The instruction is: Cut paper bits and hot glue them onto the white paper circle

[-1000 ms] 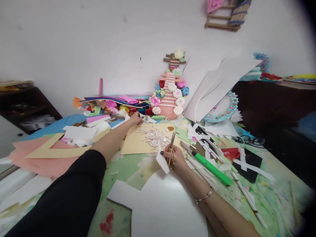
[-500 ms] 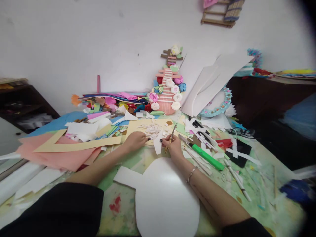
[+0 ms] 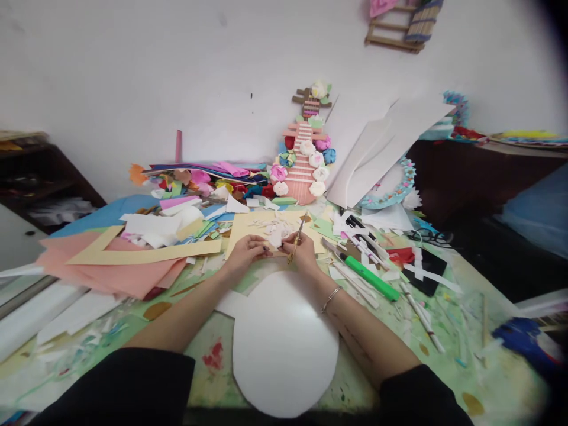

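My right hand [image 3: 302,251] has gold-handled scissors [image 3: 293,251] in its grip, blades pointing up and away. Its thumb and fingertips also pinch a small white paper piece [image 3: 276,239]. Just left of that piece, my left hand [image 3: 247,253] has its fingers curled together; what lies between the fingertips is too small to make out. Beyond both hands, a heap of white paper scraps [image 3: 268,223] lies on a cream sheet [image 3: 239,228]. Closer to me is a large rounded white board [image 3: 284,343] with a tab at its upper left, partly under my left forearm.
Coral paper sheets [image 3: 110,269] and a cream L-shaped strip [image 3: 151,255] lie to the left. At right are a green cutter knife [image 3: 373,278], pens and a black pad [image 3: 428,275]. A flower-covered lute-shaped model [image 3: 302,171] leans on the wall.
My hands have drawn closer together around the white paper piece, which now sits higher, against the scraps. The scissors have shifted slightly left. The camera view has moved a little.
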{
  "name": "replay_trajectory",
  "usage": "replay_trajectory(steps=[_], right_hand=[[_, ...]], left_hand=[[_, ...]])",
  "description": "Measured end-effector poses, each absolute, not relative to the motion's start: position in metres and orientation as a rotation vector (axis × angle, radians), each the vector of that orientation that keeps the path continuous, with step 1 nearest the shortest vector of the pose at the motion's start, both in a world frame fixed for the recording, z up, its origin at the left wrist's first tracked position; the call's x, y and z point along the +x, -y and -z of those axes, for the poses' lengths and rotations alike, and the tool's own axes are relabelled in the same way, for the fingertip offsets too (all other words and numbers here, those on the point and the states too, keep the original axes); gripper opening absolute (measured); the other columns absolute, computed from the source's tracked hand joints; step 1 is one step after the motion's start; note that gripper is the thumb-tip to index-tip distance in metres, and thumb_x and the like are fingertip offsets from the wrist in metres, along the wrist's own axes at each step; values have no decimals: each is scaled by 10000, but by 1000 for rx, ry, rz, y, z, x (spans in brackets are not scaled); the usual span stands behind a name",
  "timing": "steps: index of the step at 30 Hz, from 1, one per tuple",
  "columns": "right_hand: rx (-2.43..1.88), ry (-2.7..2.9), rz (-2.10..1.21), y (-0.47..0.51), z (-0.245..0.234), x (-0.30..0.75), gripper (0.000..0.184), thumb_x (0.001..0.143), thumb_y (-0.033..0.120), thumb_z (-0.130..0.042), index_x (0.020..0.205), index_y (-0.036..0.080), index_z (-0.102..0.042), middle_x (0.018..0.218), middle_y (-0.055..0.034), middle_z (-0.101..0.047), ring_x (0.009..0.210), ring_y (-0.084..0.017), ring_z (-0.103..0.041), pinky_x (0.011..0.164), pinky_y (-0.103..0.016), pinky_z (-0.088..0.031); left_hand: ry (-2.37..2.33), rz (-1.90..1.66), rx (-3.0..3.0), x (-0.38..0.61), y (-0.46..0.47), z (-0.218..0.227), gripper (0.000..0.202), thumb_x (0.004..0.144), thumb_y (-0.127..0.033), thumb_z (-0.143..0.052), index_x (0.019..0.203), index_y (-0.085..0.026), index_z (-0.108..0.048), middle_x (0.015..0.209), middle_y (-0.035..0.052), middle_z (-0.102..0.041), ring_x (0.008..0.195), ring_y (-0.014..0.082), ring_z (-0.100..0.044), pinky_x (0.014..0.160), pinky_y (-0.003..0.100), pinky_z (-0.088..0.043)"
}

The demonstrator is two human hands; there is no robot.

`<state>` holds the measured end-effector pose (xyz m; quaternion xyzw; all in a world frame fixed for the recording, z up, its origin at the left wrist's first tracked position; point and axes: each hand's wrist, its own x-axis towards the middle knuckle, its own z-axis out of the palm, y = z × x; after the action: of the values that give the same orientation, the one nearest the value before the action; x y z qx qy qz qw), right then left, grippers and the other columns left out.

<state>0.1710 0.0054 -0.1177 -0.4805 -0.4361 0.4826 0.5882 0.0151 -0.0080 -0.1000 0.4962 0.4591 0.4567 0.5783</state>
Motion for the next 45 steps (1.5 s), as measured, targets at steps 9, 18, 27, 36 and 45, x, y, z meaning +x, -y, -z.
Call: replay_trajectory(steps=[9, 18, 27, 36, 45], right_hand=[[-1193, 1414, -1078, 12, 113, 168, 260, 575, 109, -542, 802, 210, -619, 718, 32, -649, 616, -126, -595, 606, -246, -479], [-1161, 1485, -1257, 13, 115, 165, 193, 648, 251, -674, 833, 196, -656, 667, 18, -627, 599, -142, -612, 540, -230, -468], [-1252, 1223, -1341, 9, 100, 191, 524, 717, 644, -604, 748, 122, -647, 493, -48, -631, 297, -72, -392, 312, -204, -283], [-1354, 1228, -1436, 12, 92, 194, 578, 699, 673, -633, 787, 105, -692, 366, 27, -490, 281, -74, -389, 300, -197, -286], [-1450, 1402, -1440, 12, 97, 197, 640, 720, 741, -532, 536, 136, -626, 293, 33, -364, 238, -100, -350, 268, -239, -281]], left_hand=[[-1195, -890, 960, 14, 9, 100, 207, 782, -337, -491, 762, -143, -557, 588, 59, -633, 397, 153, -590, 348, 211, -362], [-1247, -926, 946, 13, 2, 110, 118, 760, -192, -613, 785, -117, -524, 599, 40, -635, 373, 87, -549, 348, 154, -345], [-1262, -1314, 1246, -6, 1, 100, 365, 701, -307, -698, 959, -156, -488, 791, 25, -648, 534, 159, -665, 421, 237, -507], [-1264, -1360, 1390, -10, 9, 94, 383, 607, -321, -761, 850, -159, -513, 649, 47, -665, 620, 235, -706, 566, 320, -591], [-1298, -1190, 1364, -9, 9, 91, 365, 571, -274, -794, 776, -161, -515, 626, 68, -694, 593, 233, -705, 565, 301, -582]])
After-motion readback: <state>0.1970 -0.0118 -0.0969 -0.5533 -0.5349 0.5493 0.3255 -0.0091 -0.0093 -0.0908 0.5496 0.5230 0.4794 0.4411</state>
